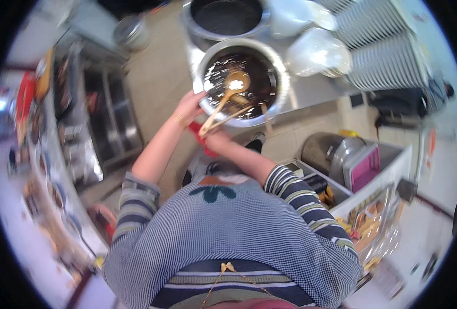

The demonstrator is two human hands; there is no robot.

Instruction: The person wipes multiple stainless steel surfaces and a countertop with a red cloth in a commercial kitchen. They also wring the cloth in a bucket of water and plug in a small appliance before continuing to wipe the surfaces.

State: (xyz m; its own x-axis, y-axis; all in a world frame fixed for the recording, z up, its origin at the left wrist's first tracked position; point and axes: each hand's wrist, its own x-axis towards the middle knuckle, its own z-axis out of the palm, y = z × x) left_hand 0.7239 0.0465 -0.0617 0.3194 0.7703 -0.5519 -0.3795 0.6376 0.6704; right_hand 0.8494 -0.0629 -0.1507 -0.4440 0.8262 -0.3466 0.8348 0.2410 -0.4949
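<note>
A round metal pot [281, 83] of dark, glossy liquid stands before me at the front of a metal work surface. At the pot's left rim is my left hand [191, 107], its fingers on the edge. My right hand [217, 140] is low, just below the near rim, with a red cloth-like thing [209, 151] against it; motion blur hides its fingers. A tan ladle [239, 80] lies with its bowl in the pot. Its handle crosses the near rim towards my right hand, where a thin stick [232, 117] meets it at an angle.
Behind is a second large pot [228, 17]. Stacked plates [383, 58] and bagged white dishes [317, 54] stand to the right. A white divided bin [390, 166] holds a pink tray [365, 170] and metal pots. Left is a steel counter [112, 104]; a lidded container [131, 33] stands beyond.
</note>
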